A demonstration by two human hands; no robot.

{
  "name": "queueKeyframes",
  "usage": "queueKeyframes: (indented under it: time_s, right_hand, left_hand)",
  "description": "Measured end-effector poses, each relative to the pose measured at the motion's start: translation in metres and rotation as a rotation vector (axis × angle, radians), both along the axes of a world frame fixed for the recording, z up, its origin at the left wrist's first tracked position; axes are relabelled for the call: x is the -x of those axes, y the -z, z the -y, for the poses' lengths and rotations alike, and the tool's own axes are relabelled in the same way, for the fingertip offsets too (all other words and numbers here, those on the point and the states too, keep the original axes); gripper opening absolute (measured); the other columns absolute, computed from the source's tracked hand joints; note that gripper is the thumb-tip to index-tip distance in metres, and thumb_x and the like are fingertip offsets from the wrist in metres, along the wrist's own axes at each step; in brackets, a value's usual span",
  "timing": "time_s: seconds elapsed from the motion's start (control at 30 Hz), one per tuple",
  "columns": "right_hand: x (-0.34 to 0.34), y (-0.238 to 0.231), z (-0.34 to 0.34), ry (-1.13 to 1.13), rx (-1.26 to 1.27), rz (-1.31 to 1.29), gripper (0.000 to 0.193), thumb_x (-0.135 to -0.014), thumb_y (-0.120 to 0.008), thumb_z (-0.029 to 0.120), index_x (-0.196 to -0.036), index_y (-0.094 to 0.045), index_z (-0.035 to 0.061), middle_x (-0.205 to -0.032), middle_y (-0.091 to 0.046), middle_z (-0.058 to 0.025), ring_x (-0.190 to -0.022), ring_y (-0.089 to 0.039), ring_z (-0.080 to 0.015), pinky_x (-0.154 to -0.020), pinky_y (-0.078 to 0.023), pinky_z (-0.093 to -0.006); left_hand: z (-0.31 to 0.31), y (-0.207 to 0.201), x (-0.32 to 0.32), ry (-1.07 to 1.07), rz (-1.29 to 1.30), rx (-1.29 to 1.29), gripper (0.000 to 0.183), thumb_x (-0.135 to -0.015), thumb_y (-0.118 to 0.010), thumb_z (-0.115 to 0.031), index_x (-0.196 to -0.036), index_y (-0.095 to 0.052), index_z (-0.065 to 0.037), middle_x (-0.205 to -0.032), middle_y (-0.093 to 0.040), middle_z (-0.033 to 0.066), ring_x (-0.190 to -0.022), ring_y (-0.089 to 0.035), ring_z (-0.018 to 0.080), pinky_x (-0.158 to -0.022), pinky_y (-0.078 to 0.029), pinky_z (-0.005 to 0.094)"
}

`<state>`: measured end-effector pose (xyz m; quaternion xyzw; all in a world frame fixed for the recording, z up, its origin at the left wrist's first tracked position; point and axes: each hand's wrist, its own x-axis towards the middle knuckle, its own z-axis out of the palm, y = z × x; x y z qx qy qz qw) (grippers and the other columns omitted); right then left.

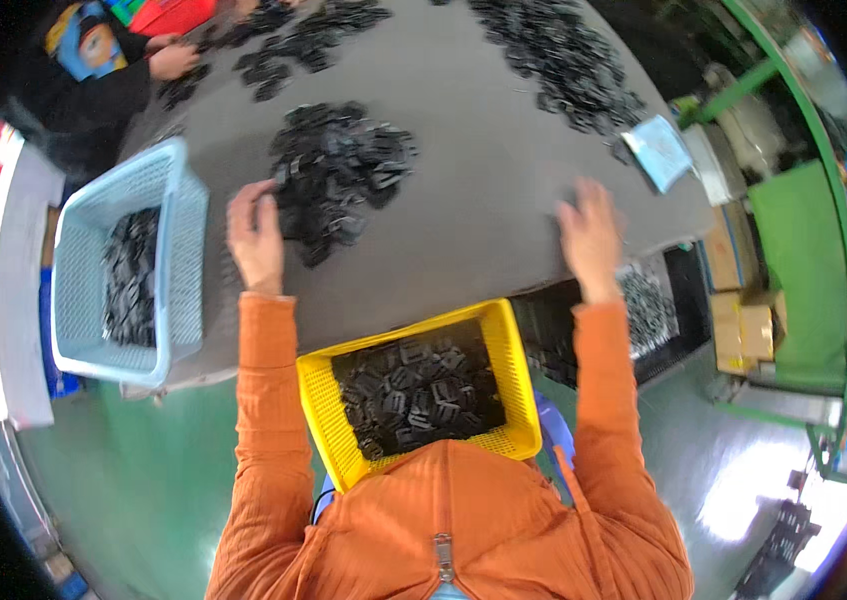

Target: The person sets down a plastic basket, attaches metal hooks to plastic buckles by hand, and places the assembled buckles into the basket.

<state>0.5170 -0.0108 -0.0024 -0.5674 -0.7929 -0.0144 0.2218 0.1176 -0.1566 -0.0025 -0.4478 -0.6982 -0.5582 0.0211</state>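
Observation:
A heap of small black plastic pieces that look like buckles (338, 170) lies on the grey table (463, 230). My left hand (256, 240) is at the heap's left edge, its fingers slightly bent and apart, with nothing visible in it. Well to the right, over bare tabletop, my right hand (591, 235) has its fingers stretched out and somewhat blurred; I see nothing held. Close against my body, at the table's near edge, a yellow basket (521, 385) contains many similar black pieces.
A light blue basket (183, 290) with black pieces stands at left. Another big heap (573, 70) lies far right beside a pale blue packet (659, 152). Someone's hand (175, 62) works at the far left. A black tray (688, 300) and green rack (798, 250) stand right.

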Motion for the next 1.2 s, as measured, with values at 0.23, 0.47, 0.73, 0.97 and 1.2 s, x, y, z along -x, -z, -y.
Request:
queueKeyframes:
  time_s: [0.23, 0.47, 0.73, 0.97, 1.2]
  right_hand:
    - [-0.080, -0.008, 0.020, 0.334, 0.130, -0.050, 0.050, -0.089, -0.052, 0.035, -0.130, -0.046, 0.0067, -0.135, -0.042, -0.0163, -0.126, -0.038, -0.0336, -0.104, -0.028, -0.0485]
    - [0.164, -0.037, 0.009, -0.614, 0.202, -0.341, 0.086, -0.062, -0.081, 0.033, -0.135, -0.038, 0.0175, -0.142, -0.026, -0.0213, -0.130, -0.029, -0.0390, -0.104, -0.032, -0.0420]
    - [0.214, -0.022, -0.058, -0.454, 0.100, -0.216, 0.036, -0.073, -0.069, 0.020, -0.107, -0.058, 0.0180, -0.105, -0.060, -0.0085, -0.100, -0.056, -0.0323, -0.081, -0.048, -0.0426]
    - [0.215, -0.035, 0.007, -0.380, -0.169, -0.081, 0.047, -0.073, -0.071, 0.026, -0.114, -0.054, 0.0136, -0.118, -0.052, -0.0046, -0.115, -0.045, -0.0255, -0.093, -0.032, -0.0523]
    - [0.215, -0.015, 0.044, -0.889, -0.053, -0.258, 0.020, -0.078, -0.060, 0.010, -0.097, -0.065, 0.0127, -0.101, -0.063, -0.0035, -0.096, -0.058, -0.0240, -0.081, -0.048, -0.0352]
  left_hand:
    - [-0.010, -0.001, -0.063, 0.022, -0.454, 0.478, 0.090, -0.067, -0.069, -0.058, -0.137, -0.034, -0.015, -0.142, -0.026, 0.0213, -0.132, -0.020, 0.0437, -0.104, -0.013, 0.0637]
    - [-0.039, 0.002, -0.042, 0.151, -0.316, 0.106, 0.034, -0.080, -0.066, -0.022, -0.110, -0.059, -0.008, -0.118, -0.055, 0.0157, -0.110, -0.052, 0.0291, -0.092, -0.041, 0.0403]
    - [0.001, -0.010, 0.002, -0.055, 0.171, 0.066, 0.028, -0.089, -0.055, -0.017, -0.115, -0.056, -0.006, -0.100, -0.064, 0.0137, -0.095, -0.061, 0.0265, -0.084, -0.045, 0.0343]
    - [0.015, -0.005, -0.040, 0.225, -0.132, 0.153, 0.051, -0.076, -0.056, 0.002, -0.126, -0.047, -0.004, -0.127, -0.049, 0.0186, -0.120, -0.044, 0.0348, -0.101, -0.037, 0.0388]
    - [0.003, 0.002, -0.035, 0.268, 0.464, -0.137, 0.044, -0.086, -0.052, 0.003, -0.129, -0.042, 0.000, -0.124, -0.053, 0.0163, -0.113, -0.055, 0.0238, -0.094, -0.044, 0.0305]
